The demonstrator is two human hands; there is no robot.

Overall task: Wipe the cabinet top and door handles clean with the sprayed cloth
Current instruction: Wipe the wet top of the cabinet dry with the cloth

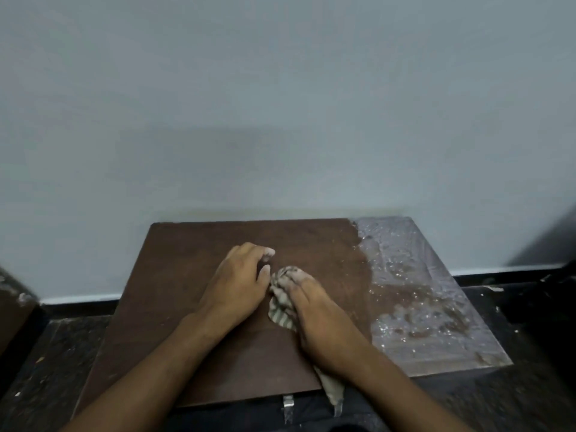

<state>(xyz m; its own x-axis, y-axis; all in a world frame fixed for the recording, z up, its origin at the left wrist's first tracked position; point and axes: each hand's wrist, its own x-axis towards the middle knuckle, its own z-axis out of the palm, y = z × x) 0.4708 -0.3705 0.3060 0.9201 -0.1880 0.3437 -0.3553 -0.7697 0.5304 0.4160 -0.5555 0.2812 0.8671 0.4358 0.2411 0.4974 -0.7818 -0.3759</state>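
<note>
The striped cloth (282, 310) is half hidden, pressed on the cabinet top (174, 275) by the flat right hand (314, 310); beside it the left hand (240, 285) is rested, holding nothing; one door handle (288, 403) is glimpsed below.

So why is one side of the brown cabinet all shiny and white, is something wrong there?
Yes, the right part of the cabinet top looks odd: it is covered in a wet, whitish, speckled film, while the rest is plain brown. The right hand presses the striped cloth mid-top, beside that patch. The left hand rests on the wood.
</note>
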